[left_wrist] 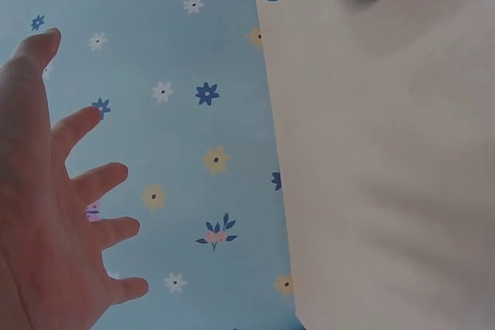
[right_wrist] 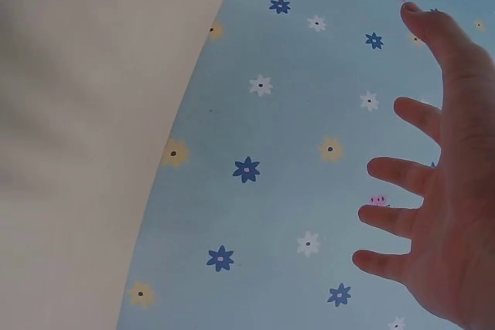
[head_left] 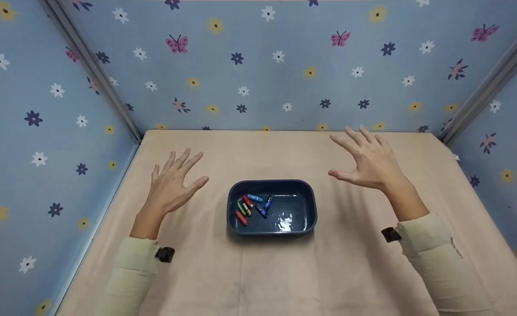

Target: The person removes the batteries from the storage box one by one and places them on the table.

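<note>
A dark blue rectangular tub point(head_left: 302, 232) stands on the table between the two hands. Several short crayon-like sticks point(head_left: 241, 218) in red, green and blue lie in its left half; their exact kind is too small to tell. To the left of the tub, the left hand point(head_left: 170, 188) hovers above the table with its fingers spread and nothing held. On the other side, farther back, the right hand point(head_left: 370, 162) is likewise raised, fingers apart, touching nothing. Each wrist view shows its hand, left point(left_wrist: 46, 206) and right point(right_wrist: 456, 199), with only a bit of the tub's rim at the top.
A pale cloth-covered table point(head_left: 276, 276) fills the space around the tub. Blue flowered panels point(head_left: 267, 70) enclose it at the back and both sides, with metal posts point(head_left: 96, 70) at the rear corners. Small dark cameras point(head_left: 165, 254) sit at the sleeved wrists.
</note>
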A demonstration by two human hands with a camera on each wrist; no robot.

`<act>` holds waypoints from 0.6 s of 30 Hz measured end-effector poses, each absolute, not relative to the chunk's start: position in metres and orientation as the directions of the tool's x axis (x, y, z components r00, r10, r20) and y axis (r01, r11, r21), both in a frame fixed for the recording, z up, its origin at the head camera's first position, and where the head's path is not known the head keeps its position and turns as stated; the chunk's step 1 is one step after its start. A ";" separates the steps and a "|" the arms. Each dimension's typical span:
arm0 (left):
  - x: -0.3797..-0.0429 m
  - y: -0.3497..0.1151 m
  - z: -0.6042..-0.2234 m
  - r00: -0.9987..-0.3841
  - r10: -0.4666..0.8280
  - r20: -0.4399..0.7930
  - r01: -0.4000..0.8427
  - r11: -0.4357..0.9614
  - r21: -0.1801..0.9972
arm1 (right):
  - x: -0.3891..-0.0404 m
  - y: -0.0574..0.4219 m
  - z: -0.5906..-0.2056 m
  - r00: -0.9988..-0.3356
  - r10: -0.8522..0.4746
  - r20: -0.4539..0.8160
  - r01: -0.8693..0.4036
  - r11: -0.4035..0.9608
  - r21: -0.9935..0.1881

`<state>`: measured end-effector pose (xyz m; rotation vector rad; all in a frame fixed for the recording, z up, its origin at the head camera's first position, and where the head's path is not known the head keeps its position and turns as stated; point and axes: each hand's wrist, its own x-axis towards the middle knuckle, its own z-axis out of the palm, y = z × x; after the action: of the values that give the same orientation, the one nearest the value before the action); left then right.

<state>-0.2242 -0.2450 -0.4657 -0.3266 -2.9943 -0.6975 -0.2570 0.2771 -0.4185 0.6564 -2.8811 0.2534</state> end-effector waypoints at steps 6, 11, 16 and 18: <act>-0.225 -0.247 -0.480 -0.973 0.196 0.122 0.231 0.833 0.503 | -0.262 0.274 -0.427 -0.875 -0.438 0.206 -0.478 0.849 -0.223; -0.225 -0.248 -0.491 -0.972 0.201 0.124 0.235 0.787 0.571 | -0.266 0.273 -0.435 -0.862 -0.455 0.222 -0.503 0.816 -0.285; -0.226 -0.250 -0.499 -0.969 0.212 0.131 0.247 0.745 0.620 | -0.267 0.269 -0.441 -0.850 -0.475 0.230 -0.527 0.780 -0.337; -0.226 -0.250 -0.502 -0.967 0.217 0.131 0.250 0.729 0.638 | -0.269 0.266 -0.443 -0.844 -0.485 0.230 -0.537 0.767 -0.351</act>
<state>-0.2265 -0.2502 -0.5022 -0.3888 -2.8771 -1.0715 -0.2686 0.2657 -0.4430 0.8233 -2.8341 0.6203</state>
